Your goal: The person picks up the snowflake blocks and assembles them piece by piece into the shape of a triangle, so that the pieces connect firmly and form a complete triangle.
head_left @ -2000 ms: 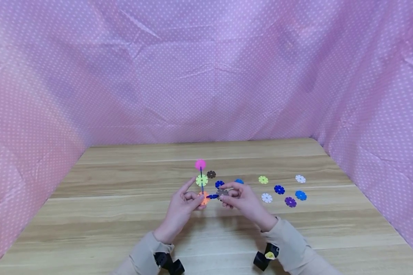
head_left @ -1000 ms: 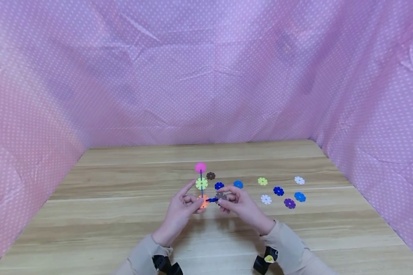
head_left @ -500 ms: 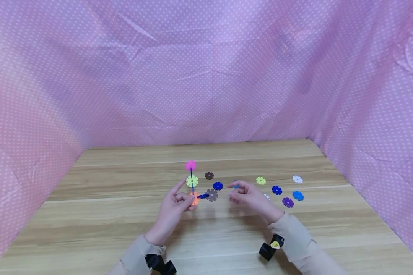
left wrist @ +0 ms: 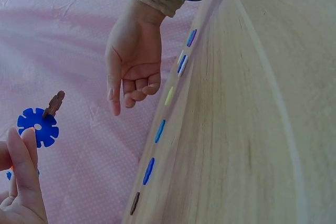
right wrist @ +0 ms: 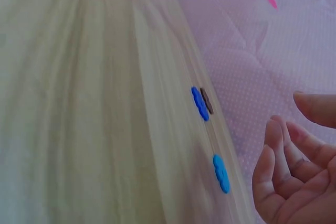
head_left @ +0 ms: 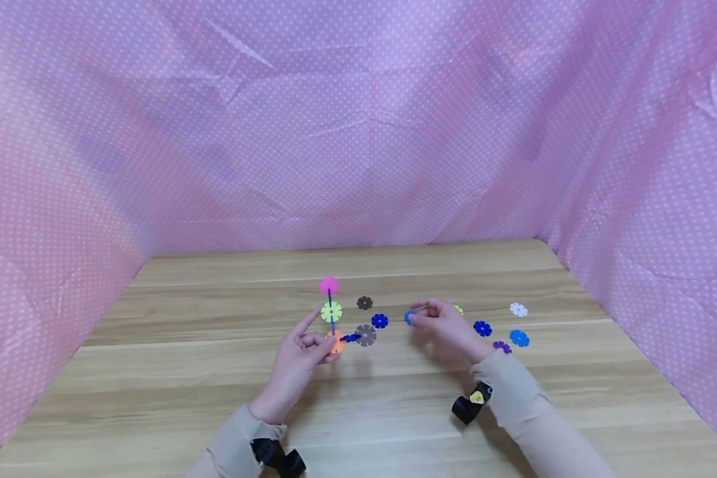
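Observation:
My left hand (head_left: pixel 301 358) pinches an orange notched plastic disc (head_left: pixel 336 342) above the table. Joined to it is an upright chain with a yellow-green disc (head_left: pixel 331 311) and a pink disc (head_left: pixel 329 285), linked by blue discs seen edge-on. A side branch runs from the orange disc through a dark blue link (head_left: pixel 350 338) to a grey-brown disc (head_left: pixel 366 335). My right hand (head_left: pixel 448 326) is beside a light blue disc (head_left: pixel 409 318) that lies on the table. In the right wrist view, its thumb and fingers stand apart, clear of the light blue disc (right wrist: pixel 221 173).
Between the hands lie a dark brown disc (head_left: pixel 365 303) and a dark blue disc (head_left: pixel 380 321). Farther right are a dark blue disc (head_left: pixel 482 328), a light blue one (head_left: pixel 519 338), a white one (head_left: pixel 518 309) and a partly hidden purple one (head_left: pixel 502 346). Pink dotted cloth surrounds the wooden table (head_left: pixel 215 372).
My right hand has let go of the grey-brown disc, which stays joined to the chain, and moved right to the light blue disc. My left hand has shifted slightly left with the chain.

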A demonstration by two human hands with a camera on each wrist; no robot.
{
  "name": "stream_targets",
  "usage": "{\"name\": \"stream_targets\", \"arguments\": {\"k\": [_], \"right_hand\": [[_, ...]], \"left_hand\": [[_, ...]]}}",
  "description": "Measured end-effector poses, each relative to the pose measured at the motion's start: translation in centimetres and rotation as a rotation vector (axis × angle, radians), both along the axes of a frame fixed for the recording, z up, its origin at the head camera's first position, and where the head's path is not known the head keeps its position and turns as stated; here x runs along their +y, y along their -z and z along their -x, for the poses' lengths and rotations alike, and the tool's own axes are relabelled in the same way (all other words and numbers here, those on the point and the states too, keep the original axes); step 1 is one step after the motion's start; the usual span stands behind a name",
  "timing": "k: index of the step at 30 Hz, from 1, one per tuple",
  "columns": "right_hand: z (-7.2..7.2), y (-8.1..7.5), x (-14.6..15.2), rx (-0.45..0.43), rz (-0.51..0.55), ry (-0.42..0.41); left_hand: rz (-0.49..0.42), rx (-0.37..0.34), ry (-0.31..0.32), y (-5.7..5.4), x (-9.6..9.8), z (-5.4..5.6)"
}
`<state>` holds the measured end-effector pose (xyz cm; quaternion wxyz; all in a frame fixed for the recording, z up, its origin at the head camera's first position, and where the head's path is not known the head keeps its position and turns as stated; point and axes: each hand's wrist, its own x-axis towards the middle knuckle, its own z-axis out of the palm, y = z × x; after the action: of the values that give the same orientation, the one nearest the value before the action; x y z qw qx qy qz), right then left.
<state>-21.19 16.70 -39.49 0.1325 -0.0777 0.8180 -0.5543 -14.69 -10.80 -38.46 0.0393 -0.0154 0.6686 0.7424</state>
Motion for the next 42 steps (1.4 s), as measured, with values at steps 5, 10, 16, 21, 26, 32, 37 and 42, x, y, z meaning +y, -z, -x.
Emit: {"name": "stream_targets", "arguments": {"k": [5, 10, 16, 21, 26, 32, 37, 42], "right_hand": [[1.1, 0.2, 0.3, 0.009, -0.022, 0.019], [2.4, 0.3, 0.0, 0.109, -0.167, 0.008], [3.6, 0.4, -0.4, 0.178, -0.279, -0.036], [3.9, 0.6, -1.0, 0.218, -0.360, -0.046], [4.1, 0.9, -1.2, 0.186, -0.400, -0.041], [3.9, 1.1, -1.4, 0.175, -0.422, -0.060], [4.0, 1.2, -1.4, 0.187, -0.443, -0.062], [4.0, 1.2, -1.4, 0.198, -0.449, -0.071]], "left_hand": [[-0.006, -0.005, 0.002, 0.0, 0.0, -0.1], [-0.019, -0.004, -0.001, 0.0, 0.0, -0.2], [-0.021, -0.005, -0.001, -0.1, -0.1, -0.3], [-0.022, 0.001, -0.006, -0.1, -0.1, -0.4], [-0.020, 0.007, -0.004, 0.0, -0.1, -0.3], [-0.027, 0.006, -0.004, 0.1, -0.1, -0.3], [-0.020, 0.004, -0.008, 0.1, -0.1, -0.3], [-0.013, -0.003, -0.005, 0.1, -0.1, -0.2]]}}
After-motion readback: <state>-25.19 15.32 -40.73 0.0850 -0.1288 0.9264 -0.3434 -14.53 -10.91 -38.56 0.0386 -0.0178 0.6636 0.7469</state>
